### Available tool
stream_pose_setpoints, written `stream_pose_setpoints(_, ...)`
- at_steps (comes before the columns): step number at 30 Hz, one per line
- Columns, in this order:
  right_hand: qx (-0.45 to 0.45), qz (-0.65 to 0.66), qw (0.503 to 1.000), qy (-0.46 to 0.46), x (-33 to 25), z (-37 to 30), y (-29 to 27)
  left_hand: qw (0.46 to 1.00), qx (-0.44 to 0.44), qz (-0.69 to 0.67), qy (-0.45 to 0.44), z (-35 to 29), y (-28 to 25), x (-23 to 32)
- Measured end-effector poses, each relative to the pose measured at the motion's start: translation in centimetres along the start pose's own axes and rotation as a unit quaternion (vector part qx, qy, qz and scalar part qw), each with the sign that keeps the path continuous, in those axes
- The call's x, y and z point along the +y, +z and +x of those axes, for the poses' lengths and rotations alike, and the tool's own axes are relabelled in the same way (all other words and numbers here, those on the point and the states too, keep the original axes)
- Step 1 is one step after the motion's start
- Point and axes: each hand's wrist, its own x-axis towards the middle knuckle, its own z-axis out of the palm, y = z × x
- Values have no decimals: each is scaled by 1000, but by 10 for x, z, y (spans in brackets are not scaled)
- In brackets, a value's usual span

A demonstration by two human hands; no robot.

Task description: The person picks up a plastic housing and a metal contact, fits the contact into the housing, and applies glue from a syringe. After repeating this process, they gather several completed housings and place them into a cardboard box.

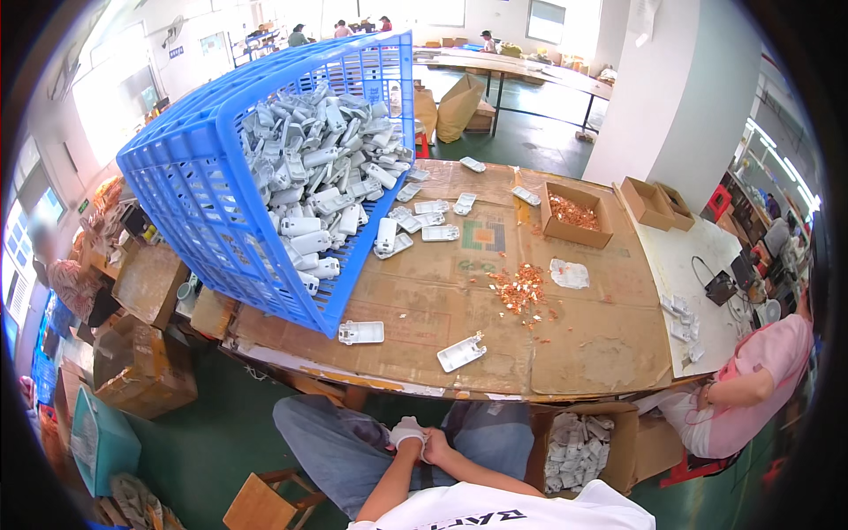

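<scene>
Both my hands are together over my lap, below the table's near edge. A white glove (407,429) covers my left hand (404,436), whose fingers are too small to make out. Bare and closed, my right hand (435,445) appears to grip the glove near the left wrist. On the table ahead lie a white plastic housing (461,353) and another pale housing (361,332). A blue plastic crate (225,177) tipped on its side holds a heap of similar grey-white housings (305,163). Several more lie spread in front of its opening.
Small copper-coloured parts (518,290) are piled on the cardboard-covered table (601,344), near a small carton (576,231) of the same parts. Right of my legs stands a box of white pieces (579,452). A person in pink (751,380) sits at the right. A wooden stool (268,502) is at lower left.
</scene>
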Motion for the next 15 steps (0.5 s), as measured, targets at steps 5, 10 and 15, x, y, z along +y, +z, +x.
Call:
stream_pose_setpoints(5,71,-5,997,-27,0,9,-13,992,-14,42,118,-5,-6,2)
stream_pose_setpoints(10,29,-15,999,-4,8,8,-4,833,76,-518,180,5,50,-5)
stream_pose_setpoints(15,-67,28,997,26,11,36,-36,885,214,-379,169,-10,44,2)
